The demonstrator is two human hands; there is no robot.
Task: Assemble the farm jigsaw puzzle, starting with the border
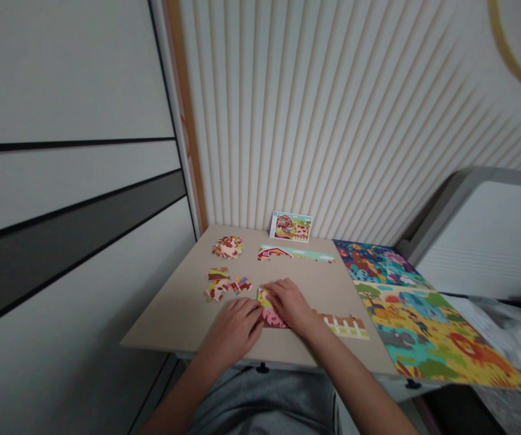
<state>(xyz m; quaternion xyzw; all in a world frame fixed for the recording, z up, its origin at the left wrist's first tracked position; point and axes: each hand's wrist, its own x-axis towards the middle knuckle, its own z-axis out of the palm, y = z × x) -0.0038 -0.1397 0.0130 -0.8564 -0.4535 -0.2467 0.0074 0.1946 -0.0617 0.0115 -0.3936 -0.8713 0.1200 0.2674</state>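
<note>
Pink and yellow-green joined puzzle pieces point(273, 316) lie on the beige table point(174, 326) between my two hands. My left hand point(238, 325) rests at their left edge, fingers curved and together; what its fingertips grip is hidden. Over the upper right part of the pieces is my right hand point(287, 301), its fingers bent down, with the fingertips' contact too small to make out. To the right, partly behind my right forearm, lies a joined strip with a white fence point(344, 326). A strip with a red barn and sky point(294, 252) lies farther back.
A piece pile point(228, 247) sits at the back left, with loose pieces point(218, 289) nearer. A farm picture card point(291, 226) leans at the wall. Two finished puzzles, dark blue point(378, 264) and yellow point(427, 332), lie at the right.
</note>
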